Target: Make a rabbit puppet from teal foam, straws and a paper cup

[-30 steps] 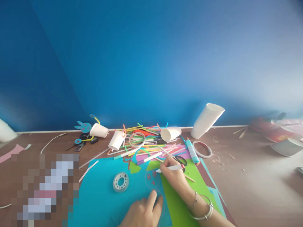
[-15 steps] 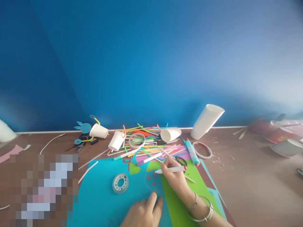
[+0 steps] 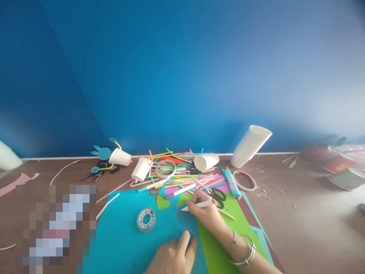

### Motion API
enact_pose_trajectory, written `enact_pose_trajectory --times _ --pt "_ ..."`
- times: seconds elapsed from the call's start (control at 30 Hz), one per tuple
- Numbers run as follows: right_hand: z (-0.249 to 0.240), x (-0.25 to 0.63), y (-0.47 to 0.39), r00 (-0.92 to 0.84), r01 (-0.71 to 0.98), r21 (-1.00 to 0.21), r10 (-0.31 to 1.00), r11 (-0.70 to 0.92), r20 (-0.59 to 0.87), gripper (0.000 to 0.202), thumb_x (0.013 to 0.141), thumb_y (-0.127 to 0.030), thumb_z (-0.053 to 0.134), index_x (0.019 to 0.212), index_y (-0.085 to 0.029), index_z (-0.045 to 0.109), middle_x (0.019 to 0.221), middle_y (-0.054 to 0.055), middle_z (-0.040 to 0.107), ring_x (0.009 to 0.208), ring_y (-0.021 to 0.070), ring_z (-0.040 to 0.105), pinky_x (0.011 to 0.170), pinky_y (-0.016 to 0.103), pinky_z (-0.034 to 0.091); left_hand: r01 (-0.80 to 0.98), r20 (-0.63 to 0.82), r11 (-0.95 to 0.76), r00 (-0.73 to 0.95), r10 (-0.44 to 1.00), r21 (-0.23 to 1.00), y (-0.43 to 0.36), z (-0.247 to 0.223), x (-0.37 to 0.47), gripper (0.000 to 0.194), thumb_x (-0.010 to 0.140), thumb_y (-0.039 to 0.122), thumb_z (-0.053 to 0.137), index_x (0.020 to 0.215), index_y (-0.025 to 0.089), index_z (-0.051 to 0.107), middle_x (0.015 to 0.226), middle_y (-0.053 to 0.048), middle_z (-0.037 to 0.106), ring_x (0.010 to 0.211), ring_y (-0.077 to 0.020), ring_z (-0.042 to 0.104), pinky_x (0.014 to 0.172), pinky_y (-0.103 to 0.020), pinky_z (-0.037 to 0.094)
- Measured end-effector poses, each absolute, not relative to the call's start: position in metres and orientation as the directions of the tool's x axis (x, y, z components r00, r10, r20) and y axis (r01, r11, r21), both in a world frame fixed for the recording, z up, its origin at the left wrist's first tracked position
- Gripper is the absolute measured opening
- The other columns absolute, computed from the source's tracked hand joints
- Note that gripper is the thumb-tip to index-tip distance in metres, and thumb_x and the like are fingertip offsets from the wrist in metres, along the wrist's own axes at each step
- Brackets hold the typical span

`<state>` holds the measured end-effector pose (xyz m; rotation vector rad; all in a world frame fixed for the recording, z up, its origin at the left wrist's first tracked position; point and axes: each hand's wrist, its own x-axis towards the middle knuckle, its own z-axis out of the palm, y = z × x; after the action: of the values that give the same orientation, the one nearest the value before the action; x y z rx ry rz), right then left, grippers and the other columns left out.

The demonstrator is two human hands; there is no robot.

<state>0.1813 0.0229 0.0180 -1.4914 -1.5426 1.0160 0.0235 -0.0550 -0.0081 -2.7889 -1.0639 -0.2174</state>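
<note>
My right hand (image 3: 209,213) grips a white marker with a red end (image 3: 202,204), its tip at a face drawn in red (image 3: 182,217) inside a faint circle. This drawing is on a sheet of blue paper (image 3: 119,228). Below it, my left hand (image 3: 175,255) rests on the sheet, its fingers extended and pressing down. A roll of clear tape (image 3: 146,219) lies to the left on the blue paper. Green paper (image 3: 228,243) lies under my right wrist. Just beyond my right hand are scissors with black handles (image 3: 219,195), partly hidden by it.
Coloured straws (image 3: 182,167) are heaped near the wall. Two paper cups with straws attached (image 3: 142,169) lie left of them, one bearing a blue rabbit face (image 3: 104,153). A leaning cup stack (image 3: 251,146), a glue tube (image 3: 232,182) and a tape roll (image 3: 244,180) are at right.
My right hand has shifted slightly left with the marker, whose tip now covers the drawing's right eye. More of the scissors shows. My left hand stays in place.
</note>
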Motion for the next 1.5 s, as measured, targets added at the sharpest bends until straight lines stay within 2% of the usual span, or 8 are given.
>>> enact_pose_trajectory --times 0.4,1.03,1.17,1.3,1.5 --pt "0.0164 0.1812 0.0223 -0.032 0.328 -0.945 0.999 -0.014 -0.026 0.023 0.073 -0.029 0.055 0.058 -0.023 0.038 0.048 -0.007 0.044 0.046 0.0100 0.038 0.045 0.022 0.031 0.690 0.171 -0.718 0.721 0.671 -0.092 -0.0566 -0.0034 0.0244 0.033 0.087 0.018 0.049 0.119 0.020 0.056 0.105 -0.010 0.065 0.052 -0.0117 0.063 0.043 -0.019 0.051" --pt "0.0200 0.1802 0.0227 -0.051 0.463 -0.887 0.998 0.002 -0.024 0.023 0.072 -0.028 0.053 0.057 -0.023 0.037 0.049 -0.006 0.043 0.047 0.0100 0.037 0.047 0.023 0.032 0.653 0.195 -0.750 0.753 0.629 -0.102 -0.0548 -0.0064 0.0227 0.033 0.089 0.020 0.046 0.121 0.017 0.054 0.105 -0.010 0.065 0.050 -0.0134 0.063 0.038 -0.022 0.052" --pt "0.0199 0.1805 0.0229 -0.039 0.453 -0.891 0.999 0.015 -0.003 0.024 0.074 -0.030 0.054 0.057 -0.023 0.038 0.050 -0.005 0.047 0.048 0.0112 0.042 0.048 0.024 0.034 0.652 0.192 -0.751 0.755 0.627 -0.108 -0.0542 -0.0067 0.0224 0.033 0.089 0.020 0.045 0.121 0.017 0.053 0.105 -0.010 0.064 0.050 -0.0119 0.063 0.039 -0.020 0.050" --pt "0.0204 0.1809 0.0234 -0.033 0.376 -0.927 0.999 0.007 -0.005 0.025 0.075 -0.031 0.055 0.058 -0.023 0.039 0.049 -0.004 0.051 0.049 0.0124 0.047 0.049 0.024 0.037 0.670 0.168 -0.734 0.740 0.651 -0.111 -0.0554 -0.0051 0.0234 0.033 0.090 0.020 0.045 0.122 0.018 0.052 0.103 -0.010 0.064 0.050 -0.0102 0.062 0.041 -0.018 0.049" --pt "0.0194 0.1803 0.0230 -0.068 0.388 -0.922 0.997 0.006 -0.023 0.025 0.073 -0.030 0.056 0.058 -0.023 0.038 0.049 -0.005 0.049 0.046 0.0102 0.041 0.046 0.023 0.034 0.655 0.171 -0.747 0.754 0.634 -0.117 -0.0553 -0.0061 0.0229 0.033 0.090 0.018 0.041 0.122 0.017 0.052 0.104 -0.010 0.064 0.048 -0.0118 0.061 0.039 -0.021 0.049"
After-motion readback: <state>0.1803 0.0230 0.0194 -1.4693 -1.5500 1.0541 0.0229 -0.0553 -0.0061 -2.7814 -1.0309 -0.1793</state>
